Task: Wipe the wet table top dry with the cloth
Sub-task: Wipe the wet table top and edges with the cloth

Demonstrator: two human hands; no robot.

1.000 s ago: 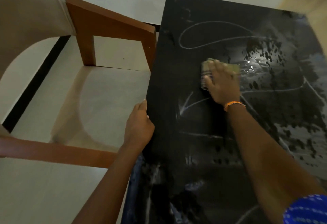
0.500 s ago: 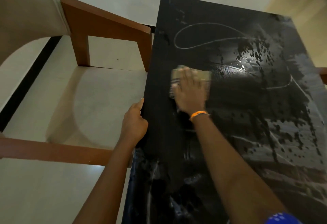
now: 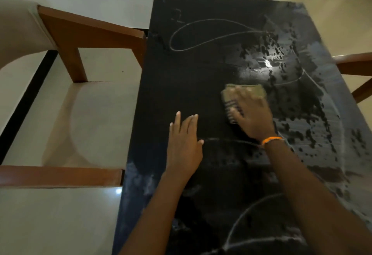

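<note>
Chairs stood at both sides: a wooden chair with a pale seat sat just beside the left edge of the black desk, and a bit of another chair showed at the right edge.

You laid your left hand flat on the near left part of the desk. Its fingers were straight and spread, holding nothing. It looked like you put it there to lean on and keep yourself steady.

Just to its right, your right hand pressed down on the folded cloth in the middle of the desk. The picture was blurry there, so you could not tell if your fingers were curled around the cloth or flat on top. An orange band sat on that wrist.

The left part of the desk looked dull and mostly dry. The right part was shiny, with many drops and streaks of water and a bright spot of light. The cloth sat right at the edge of the wet part, so it seemed a good place to push it next. A lot was left to dry.
</note>
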